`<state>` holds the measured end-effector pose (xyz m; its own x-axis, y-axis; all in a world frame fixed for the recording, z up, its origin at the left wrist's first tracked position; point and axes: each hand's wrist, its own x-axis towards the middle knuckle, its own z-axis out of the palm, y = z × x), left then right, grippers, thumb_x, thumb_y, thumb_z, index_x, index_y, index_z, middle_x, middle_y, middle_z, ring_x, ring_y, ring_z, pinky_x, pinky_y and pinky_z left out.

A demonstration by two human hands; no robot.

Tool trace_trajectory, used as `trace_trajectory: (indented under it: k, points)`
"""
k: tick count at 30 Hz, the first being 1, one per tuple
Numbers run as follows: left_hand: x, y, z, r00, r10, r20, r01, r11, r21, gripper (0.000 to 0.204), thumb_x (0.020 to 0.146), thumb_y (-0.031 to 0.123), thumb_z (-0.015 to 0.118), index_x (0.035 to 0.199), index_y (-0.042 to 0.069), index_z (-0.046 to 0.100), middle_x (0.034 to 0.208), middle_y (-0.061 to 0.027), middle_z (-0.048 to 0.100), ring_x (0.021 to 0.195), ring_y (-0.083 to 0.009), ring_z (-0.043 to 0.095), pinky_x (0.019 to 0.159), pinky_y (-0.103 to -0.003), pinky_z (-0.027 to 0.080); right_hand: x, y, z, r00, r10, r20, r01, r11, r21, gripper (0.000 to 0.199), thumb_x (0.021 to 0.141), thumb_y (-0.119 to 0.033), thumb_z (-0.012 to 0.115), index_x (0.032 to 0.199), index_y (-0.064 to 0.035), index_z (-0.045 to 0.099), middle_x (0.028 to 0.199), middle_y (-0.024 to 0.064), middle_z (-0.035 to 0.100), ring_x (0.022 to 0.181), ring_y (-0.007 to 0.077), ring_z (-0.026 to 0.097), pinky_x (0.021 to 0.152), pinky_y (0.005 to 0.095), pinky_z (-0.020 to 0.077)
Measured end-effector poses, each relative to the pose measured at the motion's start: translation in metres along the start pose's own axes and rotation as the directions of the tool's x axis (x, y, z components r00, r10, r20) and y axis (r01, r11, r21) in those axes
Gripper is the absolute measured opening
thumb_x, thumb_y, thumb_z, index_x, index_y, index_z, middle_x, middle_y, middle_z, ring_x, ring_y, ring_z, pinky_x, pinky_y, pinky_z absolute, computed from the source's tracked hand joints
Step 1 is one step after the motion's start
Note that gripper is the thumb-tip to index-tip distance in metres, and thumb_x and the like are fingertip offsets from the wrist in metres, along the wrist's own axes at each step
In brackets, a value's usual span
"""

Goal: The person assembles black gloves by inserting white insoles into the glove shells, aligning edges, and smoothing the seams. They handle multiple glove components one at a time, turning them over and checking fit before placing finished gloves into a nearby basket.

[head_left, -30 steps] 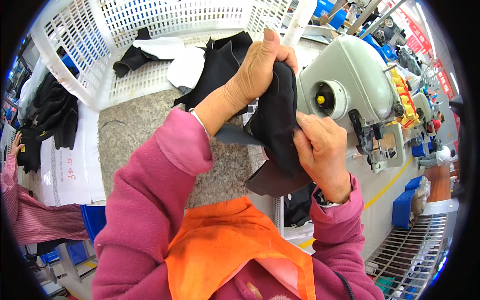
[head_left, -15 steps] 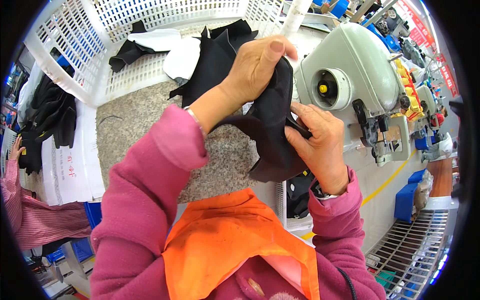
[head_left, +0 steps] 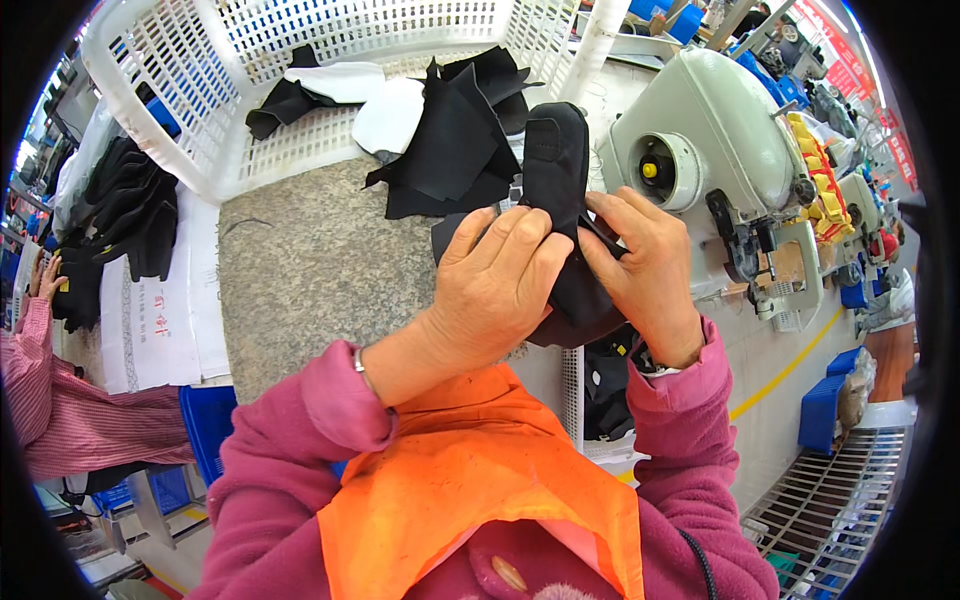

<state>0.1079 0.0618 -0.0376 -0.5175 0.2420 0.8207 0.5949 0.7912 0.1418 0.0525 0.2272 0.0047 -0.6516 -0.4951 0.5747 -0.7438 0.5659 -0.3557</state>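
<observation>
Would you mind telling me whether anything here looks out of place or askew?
Only mildly: black fabric pieces spill over the low edge of the white basket onto the grey table. Both hands hold a black piece normally.

White slatted basket [head_left: 180,90] beside a pale-green sewing machine [head_left: 730,140]

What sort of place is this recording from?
Probably a sewing or footwear workshop: an industrial sewing machine, a white plastic basket of cut black pieces, and both hands working a black fabric piece.
</observation>
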Motion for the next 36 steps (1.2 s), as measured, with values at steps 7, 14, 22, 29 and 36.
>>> trace_trajectory:
  k: [7,14,22,29,36]
  points:
    - [-0.015,-0.007,0.012,0.991,-0.006,-0.132,-0.031,0.960,-0.277,0.037,0.051,-0.003,0.065,0.086,0.000,0.057,0.085,-0.0127,0.060,0.078,-0.0309,0.061,0.074,-0.042,0.052,-0.001,-0.002,0.001,1.000,0.011,0.017,-0.011,1.000,0.019,0.026,0.072,-0.010,0.072,0.097,-0.0040,0.067,0.074,0.0094,0.059,0.066,0.0286,0.061,0.058,0.0361,0.0477]
    - [-0.020,-0.012,0.024,0.997,-0.071,-0.024,0.051,0.881,-0.471,0.028,0.048,-0.013,0.052,0.071,0.002,0.055,0.072,-0.0097,0.055,0.070,-0.0299,0.057,0.072,-0.038,0.051,-0.005,0.001,0.001,0.998,0.002,0.060,-0.006,0.998,0.060,0.030,0.071,-0.010,0.072,0.099,-0.0035,0.066,0.078,0.0111,0.059,0.067,0.0308,0.060,0.058,0.0367,0.0477]
    - [0.007,-0.033,-0.009,0.985,0.173,0.015,-0.104,0.658,-0.746,0.017,0.062,0.009,0.067,0.077,0.005,0.060,0.074,-0.0088,0.057,0.065,-0.0276,0.056,0.059,-0.034,0.045,-0.004,0.004,-0.002,0.998,-0.048,0.039,0.047,0.999,0.024,0.029,0.070,-0.010,0.071,0.098,-0.0024,0.065,0.077,0.0114,0.058,0.069,0.0316,0.060,0.060,0.0385,0.0478]
    - [0.090,-0.076,0.035,0.972,-0.230,-0.042,0.101,0.575,-0.812,0.057,0.102,0.044,0.030,0.086,0.000,0.062,0.078,-0.0076,0.058,0.072,-0.0154,0.052,0.070,-0.028,0.041,0.000,0.000,-0.008,0.993,-0.090,0.075,0.092,0.996,-0.015,0.025,0.071,-0.002,0.069,0.094,0.0007,0.062,0.076,0.0129,0.055,0.067,0.0320,0.058,0.059,0.0374,0.0461]
    - [0.089,-0.082,0.065,0.954,-0.298,0.035,0.211,0.585,-0.783,0.077,0.101,0.052,0.015,0.061,-0.003,0.050,0.051,-0.0088,0.046,0.051,-0.0196,0.043,0.059,-0.030,0.039,0.006,-0.002,-0.006,0.981,-0.171,-0.089,0.154,0.974,-0.164,0.023,0.068,0.006,0.065,0.091,0.0018,0.062,0.075,0.0129,0.055,0.064,0.0315,0.057,0.057,0.0358,0.0455]
